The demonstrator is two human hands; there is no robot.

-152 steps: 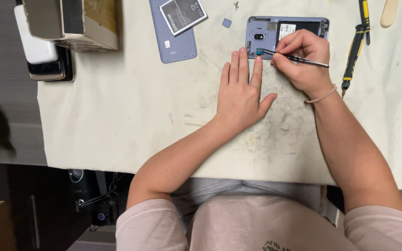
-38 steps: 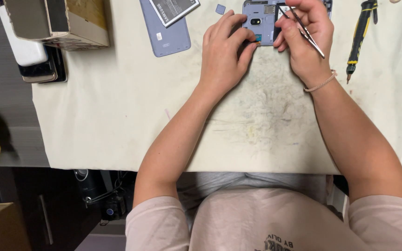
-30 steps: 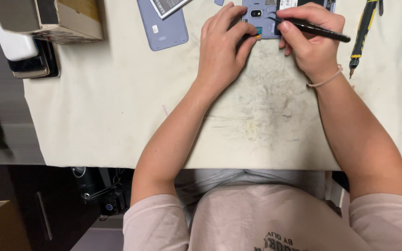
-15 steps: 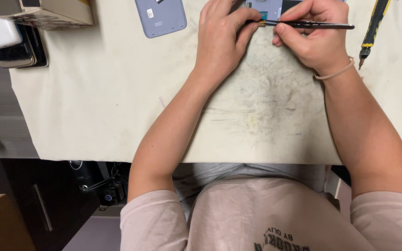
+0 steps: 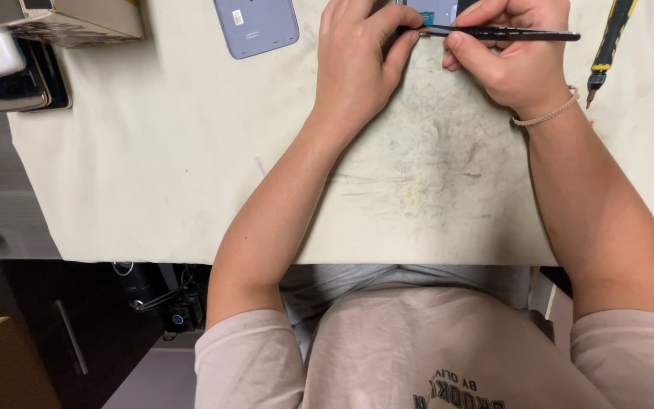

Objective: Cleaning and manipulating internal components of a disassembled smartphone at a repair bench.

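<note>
An opened phone body (image 5: 434,10) lies at the top edge of the view on the cream work mat (image 5: 191,151), mostly out of frame. My left hand (image 5: 357,60) rests on it, fingers curled over its left side. Pinched in my right hand (image 5: 512,53) is a thin black tool (image 5: 509,34), lying level with its tip at the phone just beside my left fingers. A beaded band circles my right wrist.
A lilac phone back cover (image 5: 256,26) lies at upper left. A cardboard box (image 5: 77,19) and a white and black device stack (image 5: 9,68) stand at the far left. A yellow-and-black screwdriver (image 5: 607,45) lies at right. The table's front edge runs near my lap.
The view has tilted down, so the phone slid to the top edge. My right hand turned the black tool from slanted to level, its tip at the phone. My left hand stays on the phone.
</note>
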